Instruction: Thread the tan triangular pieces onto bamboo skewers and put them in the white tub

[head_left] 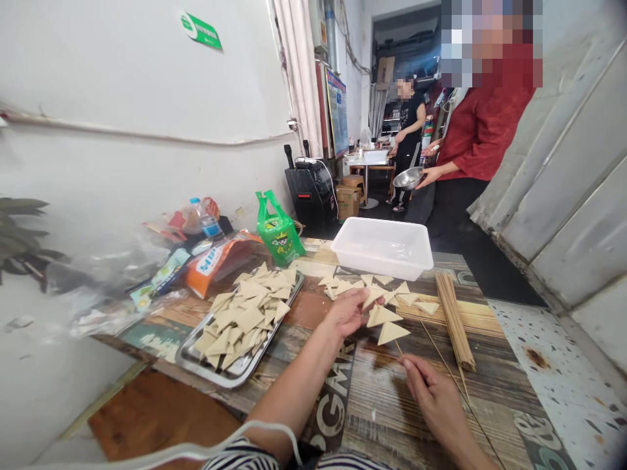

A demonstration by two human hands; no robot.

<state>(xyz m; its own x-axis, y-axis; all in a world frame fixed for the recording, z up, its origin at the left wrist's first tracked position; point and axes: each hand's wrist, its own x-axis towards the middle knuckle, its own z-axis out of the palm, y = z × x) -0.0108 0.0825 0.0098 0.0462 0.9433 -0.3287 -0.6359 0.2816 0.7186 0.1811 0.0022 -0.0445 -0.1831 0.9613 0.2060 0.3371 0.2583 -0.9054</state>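
Note:
My right hand [425, 386] is closed around the lower end of a thin bamboo skewer [399, 347]. Threaded on that skewer are pale triangular tofu-skin pieces [392, 332]. At its upper end, my left hand [350, 309] pinches another pale triangle [373, 297] with fingers and thumb. Beyond my left hand, several loose triangles [337, 284] lie on the wood-patterned table [377, 398]. To the left stands a metal tray [235, 380] heaped with more of them. A bundle of skewers [453, 320] lies right of my hands, with a few single skewers [443, 356] beside it.
A white plastic tub [382, 248] stands at the table's far edge. Left of it are a green bag [279, 228], an orange package [215, 264], a water bottle [208, 222] and clear plastic wrapping. A person in red [484, 130] holds a metal bowl [407, 178]; another person stands farther back.

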